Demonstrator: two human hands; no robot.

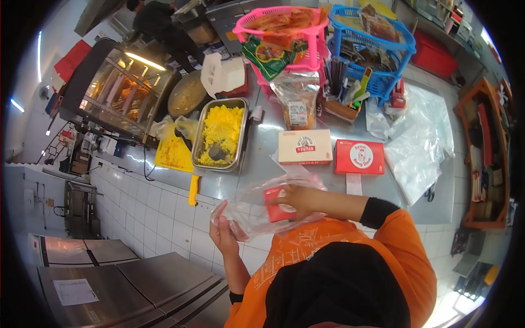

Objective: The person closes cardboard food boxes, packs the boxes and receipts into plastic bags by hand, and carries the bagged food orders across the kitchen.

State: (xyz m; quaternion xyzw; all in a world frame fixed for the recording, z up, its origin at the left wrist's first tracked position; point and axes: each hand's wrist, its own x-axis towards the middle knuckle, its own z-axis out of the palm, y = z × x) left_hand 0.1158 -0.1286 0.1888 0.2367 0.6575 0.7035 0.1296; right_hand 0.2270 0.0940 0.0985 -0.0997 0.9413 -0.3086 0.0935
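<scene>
My left hand [223,232] pinches the edge of a clear plastic bag [246,209] at the near side of the steel table. My right hand [299,200] grips a small red box [276,212], which sits at least partly inside the bag; the fingers cover much of the box. Just beyond my right hand lies a cream carton [305,143] with a printed round-top logo. To its right is a red carton [359,158] with a white circular label. A paper slip [354,185] sticks out from under the red carton.
A steel pan of yellow rice [221,131] stands left, beside a yellow cutting board [174,153] and a yellow-handled knife [193,191] at the edge. Pink [311,44] and blue baskets [372,41] stand behind. Clear plastic bags [418,136] lie right, near scissors [430,193]. A person [164,27] stands beyond.
</scene>
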